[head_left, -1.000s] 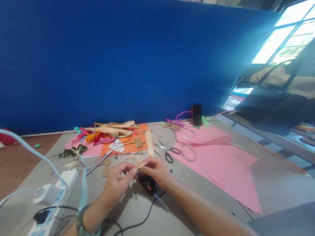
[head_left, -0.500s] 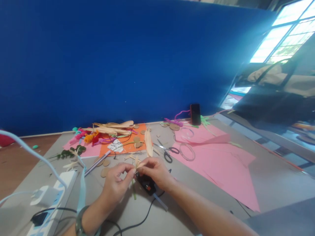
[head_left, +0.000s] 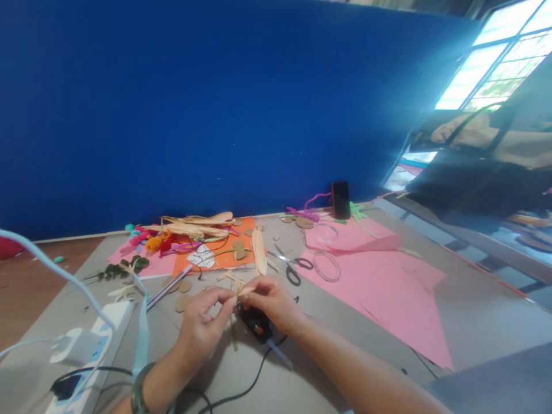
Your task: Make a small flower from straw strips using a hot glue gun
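Observation:
Between my fingertips is a small piece made of pale, straw-like strips [head_left: 238, 285]. My left hand [head_left: 210, 313] pinches it from the left, thumb against forefinger. My right hand [head_left: 271, 302] pinches the same piece from the right, and the two sets of fingertips nearly touch. Right below them lies a black hot glue gun [head_left: 257, 328] with a clear glue stick [head_left: 280, 354] poking out of its back end. A thin green stem [head_left: 233, 334] shows under my hands. My fingers hide part of the piece and the glue gun's front.
Black-handled scissors [head_left: 293, 265] lie beyond my right hand, beside pink paper [head_left: 379, 287]. Behind are dried husk strips [head_left: 198, 223], orange paper [head_left: 181, 259] and a phone [head_left: 340, 200] leaning upright. At left are a power strip [head_left: 114, 322], a pen [head_left: 169, 287] and green leaves [head_left: 123, 267].
Both hands stay almost in place, still pinching the straw-like piece. A strip at my right fingertips shows slightly more. The whole view has shifted a little.

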{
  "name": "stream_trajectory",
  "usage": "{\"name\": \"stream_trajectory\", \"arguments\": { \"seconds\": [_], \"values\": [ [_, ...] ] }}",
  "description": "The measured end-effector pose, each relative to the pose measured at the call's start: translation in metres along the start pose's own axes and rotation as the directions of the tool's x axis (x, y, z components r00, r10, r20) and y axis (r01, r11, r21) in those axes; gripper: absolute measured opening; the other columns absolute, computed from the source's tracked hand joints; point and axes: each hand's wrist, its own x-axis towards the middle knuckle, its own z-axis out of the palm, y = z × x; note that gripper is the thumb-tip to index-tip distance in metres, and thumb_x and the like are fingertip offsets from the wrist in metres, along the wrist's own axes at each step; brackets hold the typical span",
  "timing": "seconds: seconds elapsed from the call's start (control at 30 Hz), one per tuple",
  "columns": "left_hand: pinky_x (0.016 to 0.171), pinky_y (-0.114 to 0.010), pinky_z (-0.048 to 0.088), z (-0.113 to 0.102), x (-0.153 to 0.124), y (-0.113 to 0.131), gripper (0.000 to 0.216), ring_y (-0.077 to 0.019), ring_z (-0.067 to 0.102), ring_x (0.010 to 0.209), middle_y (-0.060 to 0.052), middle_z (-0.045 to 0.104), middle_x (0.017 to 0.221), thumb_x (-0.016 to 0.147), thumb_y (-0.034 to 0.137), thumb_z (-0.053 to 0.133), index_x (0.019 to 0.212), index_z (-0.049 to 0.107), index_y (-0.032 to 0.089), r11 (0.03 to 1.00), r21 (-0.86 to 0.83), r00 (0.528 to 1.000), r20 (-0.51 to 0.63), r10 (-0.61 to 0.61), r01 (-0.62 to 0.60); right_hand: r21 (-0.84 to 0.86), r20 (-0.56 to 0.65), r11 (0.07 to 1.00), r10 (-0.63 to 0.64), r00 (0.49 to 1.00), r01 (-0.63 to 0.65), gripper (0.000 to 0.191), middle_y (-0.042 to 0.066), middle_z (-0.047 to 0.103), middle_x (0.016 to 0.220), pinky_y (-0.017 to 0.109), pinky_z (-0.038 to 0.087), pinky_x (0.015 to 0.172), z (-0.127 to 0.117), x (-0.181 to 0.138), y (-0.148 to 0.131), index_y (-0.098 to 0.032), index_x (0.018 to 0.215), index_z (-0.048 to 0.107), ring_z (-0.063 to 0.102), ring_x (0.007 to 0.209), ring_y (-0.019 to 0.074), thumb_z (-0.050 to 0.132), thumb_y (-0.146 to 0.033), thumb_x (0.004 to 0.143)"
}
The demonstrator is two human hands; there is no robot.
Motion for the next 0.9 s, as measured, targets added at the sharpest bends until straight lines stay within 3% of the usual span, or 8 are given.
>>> {"name": "stream_trajectory", "arguments": {
  "seconds": [0.33, 0.63, 0.9],
  "values": [
    [0.065, -0.027, 0.048, -0.0006, 0.0003, 0.0008, 0.019, -0.0161, 0.062, 0.063, -0.001, 0.066, 0.065, 0.085, 0.024, 0.057, 0.069, 0.064, 0.019, 1.0, -0.013, 1.0, 0.011, 0.024, -0.024, 0.03, 0.013, 1.0, 0.007, 1.0, -0.008, 0.022, -0.001, 0.067, 0.057, 0.022, 0.044, 0.054, -0.0006, -0.0004, -0.0004, -0.015, 0.063, 0.071, 0.056, 0.052, 0.0094, 0.08, -0.034, 0.064],
    [0.065, -0.027, 0.049, 0.0044, -0.0029, -0.0074, 0.016, -0.0174, 0.064, 0.065, -0.002, 0.069, 0.066, 0.083, 0.03, 0.06, 0.074, 0.068, 0.018, 0.994, -0.045, 0.994, -0.048, -0.099, 0.097, -0.055, -0.036, 0.998, -0.039, 0.999, 0.037, 0.023, 0.001, 0.067, 0.06, 0.024, 0.045, 0.056, -0.0005, -0.0017, 0.0029, -0.016, 0.067, 0.072, 0.057, 0.054, 0.0113, 0.079, -0.037, 0.067],
    [0.064, -0.027, 0.048, 0.0036, -0.0019, -0.004, 0.018, -0.0174, 0.063, 0.064, -0.002, 0.069, 0.066, 0.084, 0.03, 0.06, 0.073, 0.068, 0.019, 0.994, -0.044, 0.995, -0.031, -0.097, 0.096, -0.03, 0.008, 0.996, -0.081, 0.997, 0.081, 0.023, 0.001, 0.067, 0.061, 0.025, 0.047, 0.059, -0.0018, -0.001, 0.0015, -0.016, 0.066, 0.071, 0.058, 0.058, 0.0124, 0.077, -0.039, 0.07]
  ]
}}
